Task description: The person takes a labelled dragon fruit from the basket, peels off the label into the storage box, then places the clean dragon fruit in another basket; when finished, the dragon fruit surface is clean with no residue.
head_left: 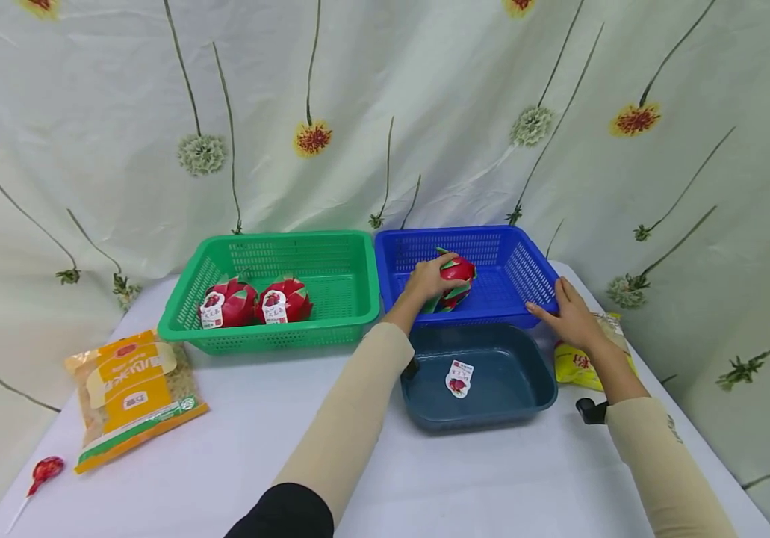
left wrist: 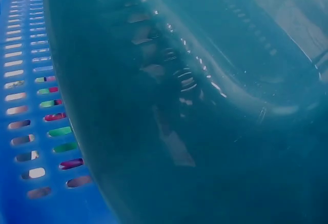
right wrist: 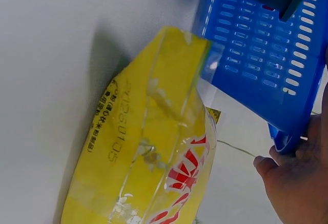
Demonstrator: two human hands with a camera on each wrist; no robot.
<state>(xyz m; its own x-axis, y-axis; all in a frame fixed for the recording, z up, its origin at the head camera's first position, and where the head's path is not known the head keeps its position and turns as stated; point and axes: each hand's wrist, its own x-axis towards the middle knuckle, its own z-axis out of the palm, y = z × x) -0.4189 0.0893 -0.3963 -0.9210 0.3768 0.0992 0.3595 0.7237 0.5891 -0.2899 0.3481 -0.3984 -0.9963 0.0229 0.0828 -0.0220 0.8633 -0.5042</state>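
In the head view, my left hand (head_left: 426, 284) grips a red dragon fruit (head_left: 458, 273) with green scales, inside the blue basket (head_left: 492, 317). My right hand (head_left: 573, 320) holds the near right corner of that basket, its thumb at the front rim and its fingers along the right side. From the right wrist, the hand (right wrist: 302, 178) shows at the basket's corner (right wrist: 289, 116). The left wrist view has only the perforated blue wall (left wrist: 25, 106) and the dark teal tray (left wrist: 169, 183); the left hand is out of sight there.
Left of the blue basket stands a green basket (head_left: 290, 336) with two labelled dragon fruits (head_left: 231, 302). The teal tray (head_left: 492, 418) carries a sticker (head_left: 458, 378). A yellow bag (right wrist: 138, 147) lies right of it. An orange food bag (head_left: 131, 392) and red lollipop (head_left: 47, 469) lie left.
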